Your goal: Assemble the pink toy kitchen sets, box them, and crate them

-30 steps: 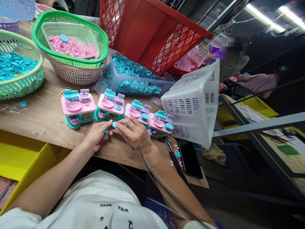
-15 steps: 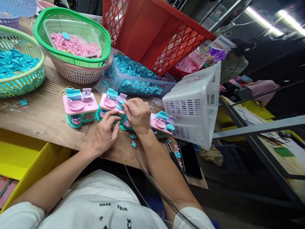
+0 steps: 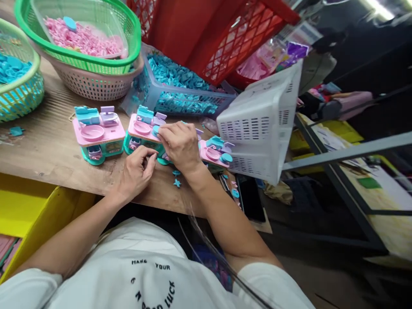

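Observation:
Several pink and teal toy kitchens stand in a row on the wooden table [image 3: 48, 154]. My right hand [image 3: 180, 143] lies over the second toy kitchen [image 3: 141, 133], fingertips pinched on a small teal round piece [image 3: 156, 130] at its top. It hides the third toy almost fully. My left hand [image 3: 137, 171] rests on the table just in front of that toy, fingers curled in a pinch; what they hold is hidden. The first toy kitchen [image 3: 96, 135] stands to the left, the fourth toy kitchen [image 3: 215, 154] to the right. Small teal star pieces [image 3: 177, 183] lie by my right wrist.
A green basket [image 3: 128, 38] of pink parts sits in a pink basket at the back. A yellow-green basket [image 3: 22, 92] and a blue crate [image 3: 180, 92] hold teal parts. A red crate [image 3: 225, 30] leans behind, a white crate [image 3: 260, 124] on the right. A phone [image 3: 249, 197] lies at the edge.
My right hand went from the table front up onto the second toy kitchen with the teal piece. My left hand drew back a little. The camera tilted down and closer.

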Available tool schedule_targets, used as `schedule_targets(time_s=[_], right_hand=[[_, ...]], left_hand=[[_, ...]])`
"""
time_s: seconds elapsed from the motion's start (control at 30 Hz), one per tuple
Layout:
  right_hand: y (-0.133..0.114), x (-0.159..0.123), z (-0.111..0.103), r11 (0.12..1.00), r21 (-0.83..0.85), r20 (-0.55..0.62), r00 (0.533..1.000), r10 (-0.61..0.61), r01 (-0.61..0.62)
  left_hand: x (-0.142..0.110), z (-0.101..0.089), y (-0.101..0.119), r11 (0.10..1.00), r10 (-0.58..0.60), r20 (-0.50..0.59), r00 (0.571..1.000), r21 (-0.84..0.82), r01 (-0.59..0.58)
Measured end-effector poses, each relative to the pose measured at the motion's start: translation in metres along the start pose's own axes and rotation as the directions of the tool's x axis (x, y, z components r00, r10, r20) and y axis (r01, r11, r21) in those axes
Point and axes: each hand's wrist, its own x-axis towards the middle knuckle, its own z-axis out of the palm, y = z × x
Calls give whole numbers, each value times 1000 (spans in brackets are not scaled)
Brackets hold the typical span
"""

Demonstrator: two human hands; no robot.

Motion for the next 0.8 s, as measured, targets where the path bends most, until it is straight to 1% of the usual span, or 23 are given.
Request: schedule_targets(time_s=[0.03,0.1,0.17,0.23,0.3,0.37,0.4,0.43,0.47,0.5,0.53,0.57,0.6,0.63,0.67,0.7,0.73,0.77,0.8], right_hand=[[0,1,-2,1000,0,24,1000,8,-8],[1,2,-7,1000,14,61,998,18,-19],[4,-5,-16,998,49,43,998,41,-43],[8,-20,-27,989,108,-42,994,106,-100],[12,-40,-39,970,191,-148,972,183,-154],[14,-61,-51,953,262,-225,951,212,-150],[14,-70,-56,950,284,-248,947,203,-130],[13,-78,-60,948,300,-261,947,186,-104],[11,-84,-63,946,314,-269,949,167,-78],[9,-89,-66,943,329,-272,951,149,-54],[5,-92,-66,938,346,-272,953,132,-31],[1,-94,-66,930,367,-267,957,113,-8],[-4,-93,-64,920,391,-259,962,87,22],[-10,-92,-60,908,414,-248,968,49,60],[-16,-88,-56,894,435,-235,972,0,105],[-23,-84,-51,879,454,-221,974,-51,148],[-29,-78,-46,864,468,-211,973,-94,185],[-35,-71,-41,852,476,-211,969,-128,216],[-41,-63,-37,844,481,-217,965,-149,238]], left_hand=[[-2,1,0,1000,-8,38,999,8,7],[-6,5,2,1000,9,149,989,23,-12],[-10,14,5,997,33,280,960,54,-50],[-15,27,12,985,-10,427,904,160,-64],[-19,43,21,943,-111,557,823,321,-90],[-21,57,29,890,-204,637,743,437,-130],[-21,62,31,876,-232,656,718,463,-140],[-20,64,32,874,-248,658,710,468,-128],[-20,63,32,889,-256,647,718,449,-88],[-19,60,31,916,-260,621,739,401,-14],[-18,53,29,944,-271,586,764,316,92],[-17,44,27,955,-294,545,785,195,222],[-16,33,25,933,-331,505,797,51,356],[-14,20,23,876,-379,470,797,-95,472],[-13,7,22,802,-428,441,788,-216,557],[-13,-5,21,734,-475,415,776,-300,609],[-12,-17,21,690,-508,392,767,-347,635],[-12,-28,22,672,-529,372,763,-365,644],[-12,-37,22,674,-539,354,764,-363,644]])
